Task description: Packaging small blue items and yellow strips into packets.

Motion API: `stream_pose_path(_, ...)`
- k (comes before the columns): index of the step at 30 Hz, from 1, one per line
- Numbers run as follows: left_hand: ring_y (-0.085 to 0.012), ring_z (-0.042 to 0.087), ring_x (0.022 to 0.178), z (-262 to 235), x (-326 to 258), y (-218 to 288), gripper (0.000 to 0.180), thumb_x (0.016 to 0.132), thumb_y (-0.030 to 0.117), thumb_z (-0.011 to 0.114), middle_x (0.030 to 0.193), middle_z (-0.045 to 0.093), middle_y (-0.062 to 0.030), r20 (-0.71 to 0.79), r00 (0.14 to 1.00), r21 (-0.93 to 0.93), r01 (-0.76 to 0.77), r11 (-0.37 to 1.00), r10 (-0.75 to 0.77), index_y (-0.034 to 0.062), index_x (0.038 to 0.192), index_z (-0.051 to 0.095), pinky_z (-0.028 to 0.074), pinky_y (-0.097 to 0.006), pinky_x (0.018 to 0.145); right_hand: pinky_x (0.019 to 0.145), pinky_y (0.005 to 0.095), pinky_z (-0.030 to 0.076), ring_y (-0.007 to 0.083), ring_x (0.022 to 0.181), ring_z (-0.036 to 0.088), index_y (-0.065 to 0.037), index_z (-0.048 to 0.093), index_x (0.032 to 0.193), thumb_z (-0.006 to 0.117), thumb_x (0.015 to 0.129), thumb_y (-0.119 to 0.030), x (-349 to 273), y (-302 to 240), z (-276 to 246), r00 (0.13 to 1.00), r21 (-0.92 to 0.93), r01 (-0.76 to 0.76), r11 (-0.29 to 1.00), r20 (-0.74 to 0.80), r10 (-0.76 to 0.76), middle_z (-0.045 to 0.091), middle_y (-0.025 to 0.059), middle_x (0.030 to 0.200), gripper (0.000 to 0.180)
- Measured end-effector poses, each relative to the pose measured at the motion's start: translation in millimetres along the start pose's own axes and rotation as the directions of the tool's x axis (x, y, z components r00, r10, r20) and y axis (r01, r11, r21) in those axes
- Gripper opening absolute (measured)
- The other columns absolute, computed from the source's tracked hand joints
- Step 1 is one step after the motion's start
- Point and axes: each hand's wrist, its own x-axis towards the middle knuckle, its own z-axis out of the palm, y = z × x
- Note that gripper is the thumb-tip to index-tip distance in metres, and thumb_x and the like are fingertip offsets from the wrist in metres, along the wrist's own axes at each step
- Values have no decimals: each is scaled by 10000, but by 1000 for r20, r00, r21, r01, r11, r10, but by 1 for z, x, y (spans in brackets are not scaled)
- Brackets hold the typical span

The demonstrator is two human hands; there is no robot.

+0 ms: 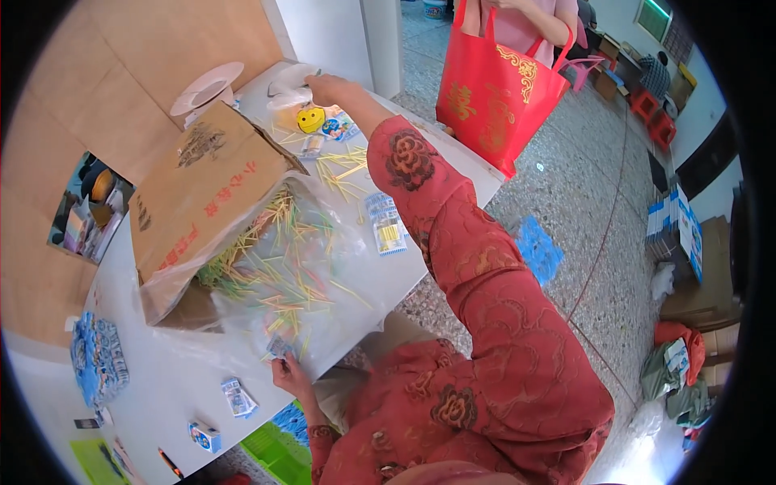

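Note:
My left hand (291, 378) is closed on a small blue-and-white packet (279, 347) at the table's near edge. My right arm reaches across to the far end, where my right hand (328, 89) has its fingers pinched beside a white rounded object (293, 79); what they hold, if anything, is too small to make out. Between the hands a cardboard box (202, 194) lies tipped, its opening facing me. Thin yellow, green and pink sticks (283, 214) spill from it over a clear plastic liner (323, 242). A yellow smiley-face item (310, 120) lies near my right hand.
Packets (386, 226) (238, 398) and a small box (204, 436) lie on the white table (153, 380). Blue printed packaging (97, 360) is piled at left. Beyond the table, a person (529, 28) stands behind a red bag (501, 97). A green crate (271, 453) sits below.

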Motion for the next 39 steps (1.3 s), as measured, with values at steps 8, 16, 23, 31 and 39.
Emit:
stream_pose_path(8, -76, 409, 607, 1, 2, -13, 104, 818, 61, 596, 659, 495, -5, 36, 999, -27, -18, 999, 19, -32, 787, 562, 352, -226, 537, 780, 409, 484, 318, 969, 588, -66, 521, 1097, 559, 793, -162, 1, 24, 22, 999, -38, 49, 998, -13, -50, 609, 166, 1036, 321)
stream_pose_path(16, -91, 391, 576, -3, -1, -7, 148, 818, 98, 602, 621, 471, -16, -35, 997, 39, -74, 996, 75, -27, 758, 549, 345, -242, 520, 825, 426, 452, 335, 996, 560, -85, 468, 1194, 543, 767, -99, -71, 46, 63, 994, 77, 99, 992, 40, -102, 583, 189, 1064, 434)
stream_pose_path(23, -60, 344, 549, 1, 2, -13, 168, 812, 60, 612, 594, 409, 20, -14, 999, 37, -31, 999, 31, -6, 698, 506, 296, -221, 478, 892, 401, 412, 353, 1095, 469, -68, 446, 1215, 529, 746, -20, -179, 158, 88, 966, 184, 48, 982, -260, 1, 456, 190, 1216, 479)
stream_pose_path(31, -51, 428, 641, -4, -1, -7, 104, 842, 72, 583, 710, 521, 18, 43, 998, -18, 39, 999, -39, -27, 819, 565, 373, -203, 579, 921, 409, 396, 368, 1127, 434, -61, 444, 1198, 559, 747, -36, -280, 181, 122, 914, 135, -20, 991, -399, 73, 423, 203, 1231, 466)
stream_pose_path(39, -46, 404, 625, 1, 0, -4, 82, 839, 26, 572, 691, 488, 23, 11, 999, -93, 53, 994, -52, -30, 780, 555, 355, -194, 557, 962, 434, 348, 382, 1145, 398, -17, 410, 1211, 559, 771, -62, -299, 167, 149, 887, 46, -88, 995, -451, 99, 380, 215, 1270, 467)
